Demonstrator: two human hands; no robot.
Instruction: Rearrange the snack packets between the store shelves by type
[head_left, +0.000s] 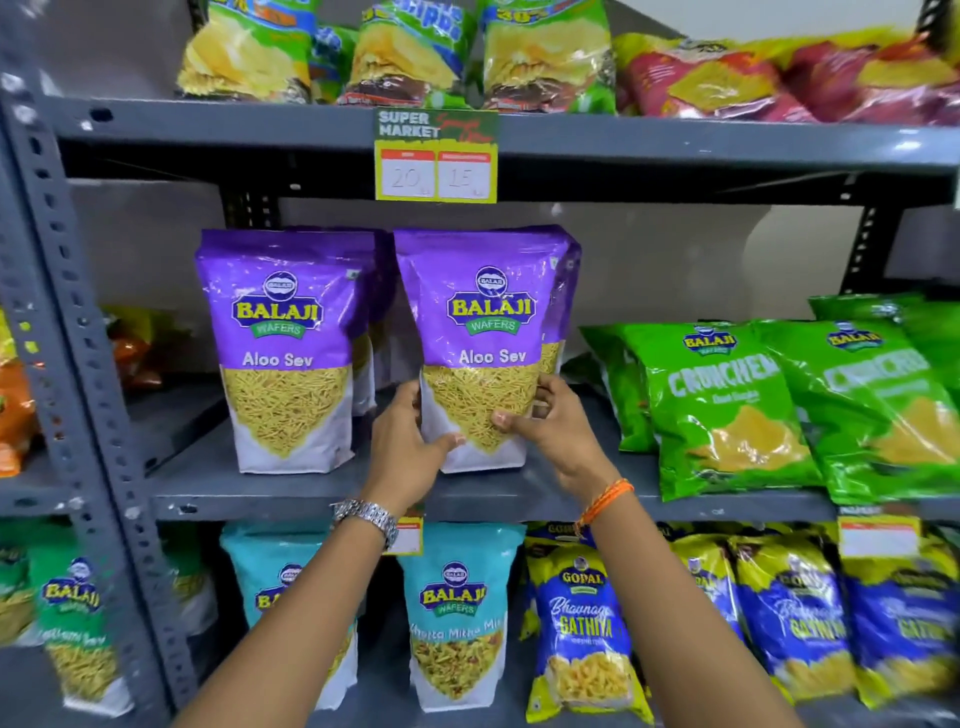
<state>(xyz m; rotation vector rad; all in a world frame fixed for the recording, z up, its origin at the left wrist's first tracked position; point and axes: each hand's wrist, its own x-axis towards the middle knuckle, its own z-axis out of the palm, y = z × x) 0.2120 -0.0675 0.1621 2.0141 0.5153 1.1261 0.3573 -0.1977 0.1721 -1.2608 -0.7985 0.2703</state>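
So you gripped the right-hand purple Aloo Sev pouch (483, 343) by its lower sides, left hand (410, 441) and right hand (550, 421) both clasping it, upright on the grey middle shelf (249, 483), just right of its twin pouch (285, 353).

The purple packet (480, 348) between the fingers (511, 418) is showing glossy plastic film, crinkling and catching light near its top. Below the fingers, the shelf (291, 491) is looking like grey painted metal, smooth and matt, with a perforated metal upright (67, 312) far to their left. Right of the fingers, green packets (727, 410) are gleaming as shiny plastic. Above, a price tag (435, 156) is appearing as matt paper. A wristwatch (366, 517) is shining as polished metal; a bracelet (605, 501) is looking like woven thread.
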